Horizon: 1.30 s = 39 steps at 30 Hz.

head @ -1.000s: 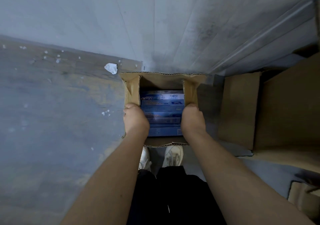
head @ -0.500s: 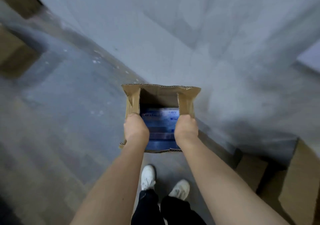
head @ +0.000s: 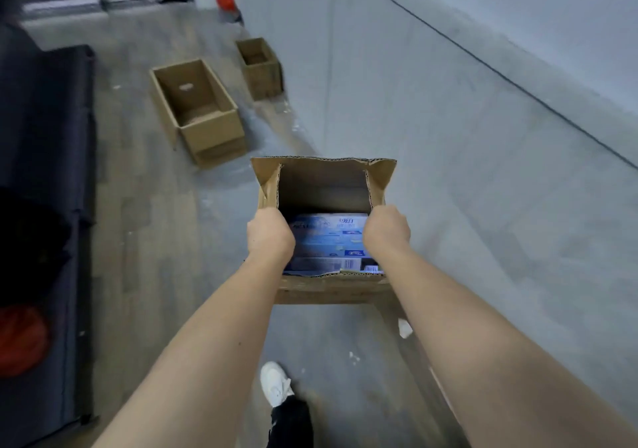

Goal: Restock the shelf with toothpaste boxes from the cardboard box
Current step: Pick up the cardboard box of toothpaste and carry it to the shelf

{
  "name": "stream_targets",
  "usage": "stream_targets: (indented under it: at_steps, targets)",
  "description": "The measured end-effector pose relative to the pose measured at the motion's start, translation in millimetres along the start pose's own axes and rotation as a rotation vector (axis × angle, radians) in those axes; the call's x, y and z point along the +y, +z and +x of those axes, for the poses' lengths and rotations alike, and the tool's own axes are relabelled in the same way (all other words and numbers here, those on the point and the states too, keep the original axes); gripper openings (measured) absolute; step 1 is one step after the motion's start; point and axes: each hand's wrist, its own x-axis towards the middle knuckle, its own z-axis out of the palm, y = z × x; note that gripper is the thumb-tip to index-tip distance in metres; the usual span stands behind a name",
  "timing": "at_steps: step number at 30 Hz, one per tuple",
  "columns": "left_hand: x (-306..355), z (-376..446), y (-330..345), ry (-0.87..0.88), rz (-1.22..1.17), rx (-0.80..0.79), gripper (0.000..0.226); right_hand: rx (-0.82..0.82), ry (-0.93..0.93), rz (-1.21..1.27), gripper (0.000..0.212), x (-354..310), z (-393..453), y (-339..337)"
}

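Above the grey wood-look floor (head: pixel 145 275) beside a pale wall, the left hand (head: pixel 270 235) and right hand (head: pixel 386 228) each grip a side of the open brown cardboard box (head: pixel 324 185), blue toothpaste boxes (head: pixel 329 240) lying inside.

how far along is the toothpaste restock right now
Early. Done: little beyond fetching stock; two open cardboard boxes on the floor look empty. In hand: the left hand and right hand grip the sides of the open carton, raised off the floor, with blue toothpaste boxes inside. Left: all the shelving; no shelf is in view.
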Motion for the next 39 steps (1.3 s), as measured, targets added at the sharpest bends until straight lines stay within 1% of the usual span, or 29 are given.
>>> stream_targets:
  at_steps: [5, 10, 14, 19, 22, 26, 32, 39]
  targets:
    - [-39, 76, -48, -0.048, 0.015, 0.04, 0.029, -0.065, -0.088, -0.083, 0.033, -99, 36, 12]
    - [-75, 140, -80, -0.137, 0.046, 0.06, 0.029, -0.147, -0.128, -0.109, 0.034, -178, 60, 29]
    - [-102, 174, -99, -0.218, 0.059, 0.093, 0.031, -0.175, -0.189, -0.158, 0.033, -236, 75, 42]
    - [-138, 210, -121, -0.356, -0.026, 0.121, 0.032, -0.189, -0.291, -0.197, 0.034, -300, 95, 53]
    - [-153, 234, -130, -0.409, -0.042, 0.124, 0.033, -0.202, -0.359, -0.216, 0.034, -334, 111, 60]
    - [-166, 275, -141, -0.501, -0.08, 0.136, 0.032, -0.232, -0.452, -0.266, 0.033, -381, 145, 77]
    - [-178, 339, -160, -0.693, -0.16, 0.132, 0.033, -0.315, -0.607, -0.329, 0.033, -459, 204, 94]
    - [-201, 396, -188, -0.924, -0.318, 0.205, 0.028, -0.335, -0.858, -0.45, 0.032, -559, 244, 104]
